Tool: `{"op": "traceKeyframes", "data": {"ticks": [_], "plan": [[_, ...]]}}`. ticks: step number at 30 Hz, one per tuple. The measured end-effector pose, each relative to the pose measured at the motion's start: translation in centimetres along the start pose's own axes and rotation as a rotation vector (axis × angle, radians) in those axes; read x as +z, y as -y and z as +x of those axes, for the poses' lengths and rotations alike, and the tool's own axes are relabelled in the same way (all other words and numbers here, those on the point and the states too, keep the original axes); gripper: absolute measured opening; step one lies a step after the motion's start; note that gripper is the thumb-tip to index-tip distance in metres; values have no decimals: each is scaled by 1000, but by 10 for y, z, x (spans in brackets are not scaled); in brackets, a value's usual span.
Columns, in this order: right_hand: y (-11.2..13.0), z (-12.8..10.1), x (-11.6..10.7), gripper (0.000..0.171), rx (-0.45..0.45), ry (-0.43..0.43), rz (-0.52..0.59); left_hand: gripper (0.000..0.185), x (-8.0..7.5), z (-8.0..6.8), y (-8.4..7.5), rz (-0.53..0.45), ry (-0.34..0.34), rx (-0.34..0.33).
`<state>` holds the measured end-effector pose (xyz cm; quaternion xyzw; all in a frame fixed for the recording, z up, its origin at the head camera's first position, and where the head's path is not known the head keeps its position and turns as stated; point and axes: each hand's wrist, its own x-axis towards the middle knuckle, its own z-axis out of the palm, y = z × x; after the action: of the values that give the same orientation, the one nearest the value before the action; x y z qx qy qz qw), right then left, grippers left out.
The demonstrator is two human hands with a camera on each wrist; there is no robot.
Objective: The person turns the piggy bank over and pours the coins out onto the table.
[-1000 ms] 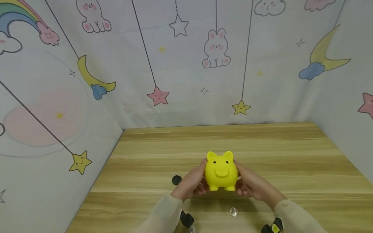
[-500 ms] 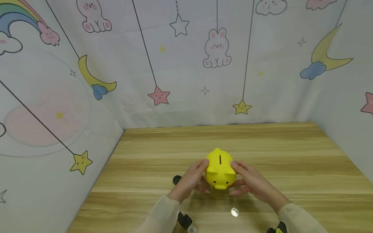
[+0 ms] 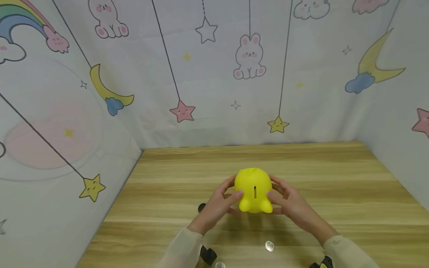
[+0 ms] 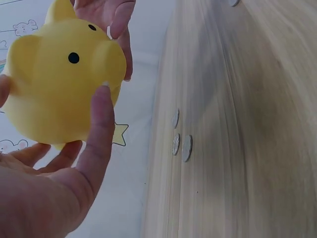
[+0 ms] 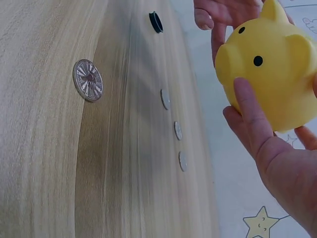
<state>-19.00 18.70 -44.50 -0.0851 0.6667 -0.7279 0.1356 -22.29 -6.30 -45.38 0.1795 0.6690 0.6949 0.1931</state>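
While the yellow piggy bank (image 3: 253, 190) is lifted clear of the wooden tabletop (image 3: 335, 186), both hands hold it from either side, near the middle of the scene and toward the near edge. Its inside cannot be seen; only the dark coin slot (image 3: 255, 192) shows on the surface turned to the head camera. The left hand (image 3: 218, 203) wraps its fingers around the bank's left flank, thumb laid along the front, as the left wrist view shows with the thumb (image 4: 99, 129) pressed under the snout. The right hand (image 3: 291, 203) mirrors it on the right flank, fingers curved against the body and thumb (image 5: 252, 114) lying on the face below the eyes. Each grip is clamped on the bank, fingers partly spread rather than tight. Tilted forward, the bank has its slotted back toward the person and its snout facing down at the tabletop, so its long axis runs roughly up and down; the two ears point to the near side. Loose coins lie on the tabletop: one (image 3: 269, 245) near the right wrist, another (image 3: 219, 265) at the near edge. A small black cap (image 3: 201, 207) sits just left of the left hand
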Motion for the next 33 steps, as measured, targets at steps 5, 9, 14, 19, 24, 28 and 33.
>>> {"op": "traceKeyframes", "data": {"ticks": [5,9,14,19,24,28,33], "plan": [[1,-1,-1,70,-47,-3,-14,67,-1,-1,0,-17,16,26],[2,-3,-1,70,-46,-2,-19,65,-1,-3,0,-34,20,28],[3,-6,-2,68,-17,9,-40,64,-2,-3,0,-42,38,4],[5,-7,0,71,153,-44,-90,60,-3,-5,-2,-17,41,-125],[5,-7,10,89,356,-95,-149,77,9,-6,-5,52,-14,-324],[7,-6,13,86,411,-79,-213,83,17,-6,-4,109,-45,-397],[7,-2,13,87,409,-48,-231,84,16,-5,-3,142,-64,-397]]}}
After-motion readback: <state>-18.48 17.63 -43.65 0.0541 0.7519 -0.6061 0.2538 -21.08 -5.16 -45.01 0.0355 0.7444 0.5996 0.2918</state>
